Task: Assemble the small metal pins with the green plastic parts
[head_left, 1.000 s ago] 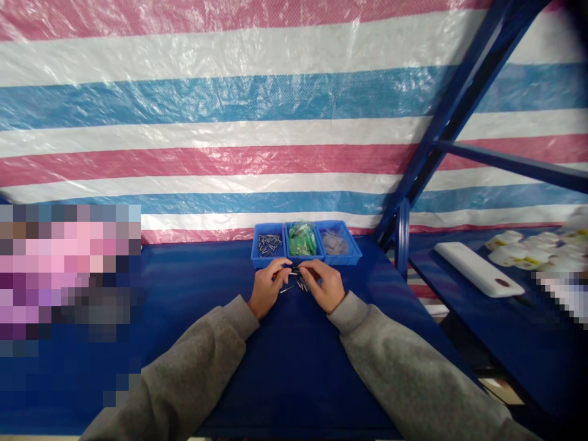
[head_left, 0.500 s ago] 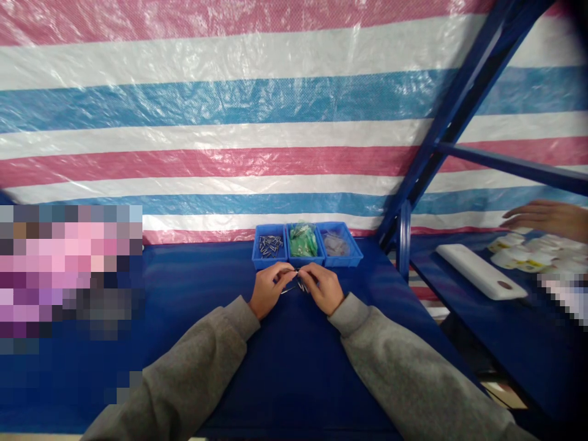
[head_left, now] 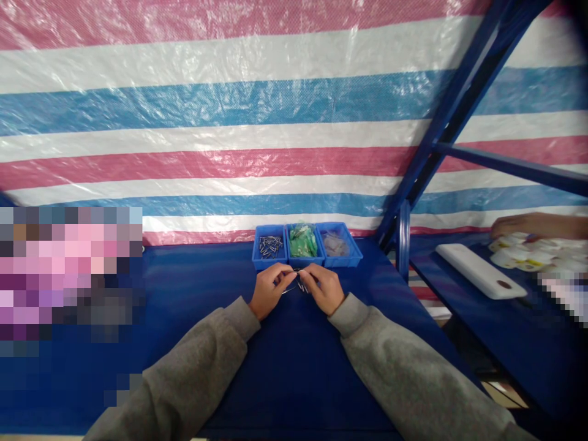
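My left hand [head_left: 269, 288] and my right hand [head_left: 324, 286] meet over the blue table [head_left: 294, 367], just in front of three small blue bins. Both hands pinch small thin metal pieces [head_left: 296, 283] between them, fingers curled; a few of the pieces lie on the table under the fingers. The left bin [head_left: 269, 245] holds several small metal pins. In the middle bin [head_left: 302, 241] are green packets, and in the right bin [head_left: 337, 245] clear little bags.
A striped plastic tarp [head_left: 229, 122] hangs behind the table. A blue rack post [head_left: 403, 239] separates a second table on the right with a white flat block [head_left: 480, 271] and white round items [head_left: 528, 254], where another person's hand [head_left: 537, 225] reaches.
My hands have stayed together, shifting only slightly on the metal pieces. On the right, another person's hand came into view and has since drawn down toward the white round items.
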The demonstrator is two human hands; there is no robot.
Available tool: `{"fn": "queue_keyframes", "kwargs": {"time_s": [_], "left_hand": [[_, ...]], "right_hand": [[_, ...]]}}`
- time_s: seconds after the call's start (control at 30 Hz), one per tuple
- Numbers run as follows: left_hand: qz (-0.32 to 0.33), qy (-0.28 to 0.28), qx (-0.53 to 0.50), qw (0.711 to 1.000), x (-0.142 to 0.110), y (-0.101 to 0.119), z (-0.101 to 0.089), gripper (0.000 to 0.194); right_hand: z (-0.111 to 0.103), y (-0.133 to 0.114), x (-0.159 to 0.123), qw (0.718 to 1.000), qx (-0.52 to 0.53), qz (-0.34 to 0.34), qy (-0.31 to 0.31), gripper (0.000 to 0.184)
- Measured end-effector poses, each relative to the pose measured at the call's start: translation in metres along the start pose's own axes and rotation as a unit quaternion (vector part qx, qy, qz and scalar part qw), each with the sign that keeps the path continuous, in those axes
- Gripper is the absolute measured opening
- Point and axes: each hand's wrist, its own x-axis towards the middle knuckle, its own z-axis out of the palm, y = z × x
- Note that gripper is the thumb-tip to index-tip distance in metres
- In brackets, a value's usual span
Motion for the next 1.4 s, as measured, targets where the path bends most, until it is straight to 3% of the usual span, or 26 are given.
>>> {"fn": "queue_keyframes", "kwargs": {"time_s": [0.1,0.3,0.77,1.1,1.27,1.4], "left_hand": [[0.016,-0.004,0.000,1.000,0.0001,0.0002,-0.0004,0.022],[0.025,-0.005,0.014,1.000,-0.0001,0.0023,-0.0034,0.033],[0.013,0.018,-0.064,0.998,0.0008,0.0012,-0.0015,0.019],[-0.063,0.002,-0.116,0.991,-0.0029,-0.0006,0.0015,0.021],[-0.050,0.021,-0.053,0.997,-0.0018,-0.0031,0.0030,0.020],[-0.040,-0.018,-0.042,0.998,-0.0007,-0.0024,0.0014,0.023]], "right_hand": [[-0.0002,0.0017,-0.0002,1.000,-0.001,0.005,-0.013,0.036],[-0.0001,-0.0011,-0.0006,1.000,0.019,0.008,0.017,0.023],[0.0008,-0.0012,-0.0014,0.999,-0.018,-0.001,-0.044,0.041],[0.0006,0.0024,0.0003,0.999,-0.033,0.004,0.008,0.043],[0.0010,0.0018,-0.0002,1.000,-0.027,-0.003,0.016,0.043],[-0.0005,0.0023,0.0001,0.999,-0.028,0.008,0.039,0.039]]}}
